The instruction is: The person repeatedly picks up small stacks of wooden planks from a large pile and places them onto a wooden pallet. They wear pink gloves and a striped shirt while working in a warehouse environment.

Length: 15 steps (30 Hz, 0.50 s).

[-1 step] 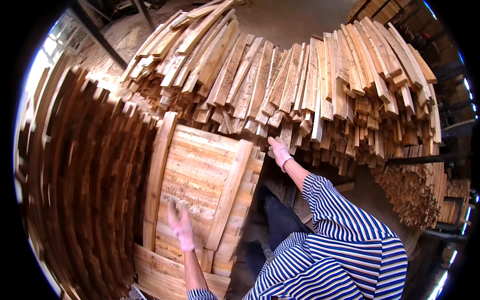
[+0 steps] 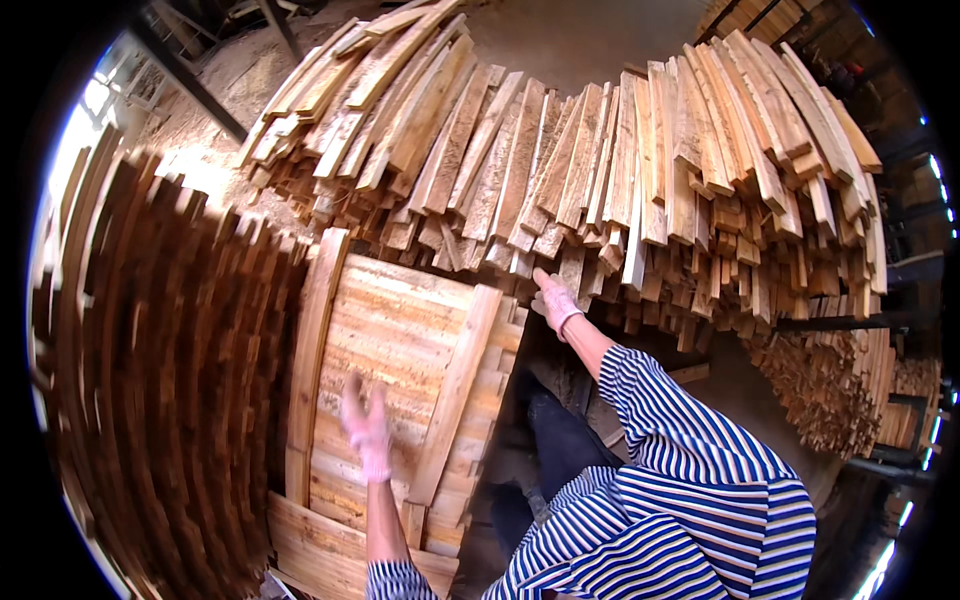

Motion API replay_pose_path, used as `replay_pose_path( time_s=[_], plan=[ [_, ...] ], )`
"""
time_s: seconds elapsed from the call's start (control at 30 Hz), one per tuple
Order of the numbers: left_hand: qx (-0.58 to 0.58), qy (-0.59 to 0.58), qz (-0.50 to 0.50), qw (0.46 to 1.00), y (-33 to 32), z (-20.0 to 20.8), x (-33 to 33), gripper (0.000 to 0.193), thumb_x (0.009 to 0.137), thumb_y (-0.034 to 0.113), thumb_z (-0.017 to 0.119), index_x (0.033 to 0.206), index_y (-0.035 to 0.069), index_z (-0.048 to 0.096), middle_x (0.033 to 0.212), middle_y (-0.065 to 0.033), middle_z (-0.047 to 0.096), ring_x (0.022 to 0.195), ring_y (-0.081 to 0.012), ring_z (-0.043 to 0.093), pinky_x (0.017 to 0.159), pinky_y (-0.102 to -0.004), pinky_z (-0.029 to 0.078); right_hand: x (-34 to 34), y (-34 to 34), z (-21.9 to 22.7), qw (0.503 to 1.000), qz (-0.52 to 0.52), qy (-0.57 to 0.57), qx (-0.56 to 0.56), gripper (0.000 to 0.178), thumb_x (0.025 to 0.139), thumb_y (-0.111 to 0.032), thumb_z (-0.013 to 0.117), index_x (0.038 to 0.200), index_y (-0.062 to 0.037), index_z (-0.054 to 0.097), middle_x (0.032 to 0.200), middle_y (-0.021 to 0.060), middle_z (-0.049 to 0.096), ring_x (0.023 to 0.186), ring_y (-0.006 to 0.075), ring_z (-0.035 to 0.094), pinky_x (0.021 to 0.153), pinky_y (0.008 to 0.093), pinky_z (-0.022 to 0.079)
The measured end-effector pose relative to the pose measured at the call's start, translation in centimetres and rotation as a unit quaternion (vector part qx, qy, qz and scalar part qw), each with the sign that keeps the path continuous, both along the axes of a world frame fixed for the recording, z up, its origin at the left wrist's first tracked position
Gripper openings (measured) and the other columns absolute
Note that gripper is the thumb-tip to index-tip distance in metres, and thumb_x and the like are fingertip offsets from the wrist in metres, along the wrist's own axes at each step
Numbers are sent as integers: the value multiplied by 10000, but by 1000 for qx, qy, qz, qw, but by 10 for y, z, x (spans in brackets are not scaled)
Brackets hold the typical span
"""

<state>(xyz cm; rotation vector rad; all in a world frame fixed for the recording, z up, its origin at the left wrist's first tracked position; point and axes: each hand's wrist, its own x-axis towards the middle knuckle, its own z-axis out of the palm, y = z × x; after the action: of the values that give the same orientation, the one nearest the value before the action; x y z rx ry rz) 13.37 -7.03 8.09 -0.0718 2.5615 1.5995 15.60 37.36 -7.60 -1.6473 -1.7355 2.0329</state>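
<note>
My left hand (image 2: 367,430), in a pale pink work glove, hovers over a wooden panel (image 2: 390,330) with its fingers apart and nothing in them. The panel has rows of light slats side by side, with a long batten (image 2: 318,350) down its left edge and another batten (image 2: 455,395) down its right part. My right hand (image 2: 556,303), gloved likewise, reaches forward past the panel's right edge. Its fingers stretch toward the near ends of a big pile of loose wooden slats (image 2: 600,160). Whether the fingertips touch the slats I cannot tell. No slat shows in that hand.
A tall stack of dark boards (image 2: 180,380) rises close on the left. Beneath the panel's near end lies a wide board (image 2: 340,545). Further right stands another slat pile (image 2: 820,380), behind a dark metal bar (image 2: 840,321). A dark post (image 2: 185,80) leans at the far left.
My left hand has shifted slightly, its fingers a bit farther forward. The right hand has moved a little forward and left. The panel and slats look unchanged apart from a small view shift.
</note>
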Motion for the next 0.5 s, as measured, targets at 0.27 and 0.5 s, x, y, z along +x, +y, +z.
replay_pose_path(
  time_s=[0.27, 0.5],
  plan=[
    [161, -88, -210, 960, 347, -73, -176, 502, 998, 229, 702, 1416, -13, 567, 1411, -186, 618, 1320, -256, 571, 1121, -350, 431, -68, 43, 16, 956, -191, 143, -171, 815, 928, -617, 671, 1549, -154, 418, 1614, 76, 389, 1445, 349, 372, 1180, 569, 322],
    [-303, -76, -212, 926, 494, -118, -198, 654, 965, 632, 524, 1224, 36, 595, 1252, -239, 665, 1169, -419, 648, 969, -502, 531, -87, 52, 36, 901, -225, 184, -322, 420, 994, -497, 615, 1290, -199, 614, 1199, 49, 677, 1059, 256, 616, 890, 466, 513]
  ],
)
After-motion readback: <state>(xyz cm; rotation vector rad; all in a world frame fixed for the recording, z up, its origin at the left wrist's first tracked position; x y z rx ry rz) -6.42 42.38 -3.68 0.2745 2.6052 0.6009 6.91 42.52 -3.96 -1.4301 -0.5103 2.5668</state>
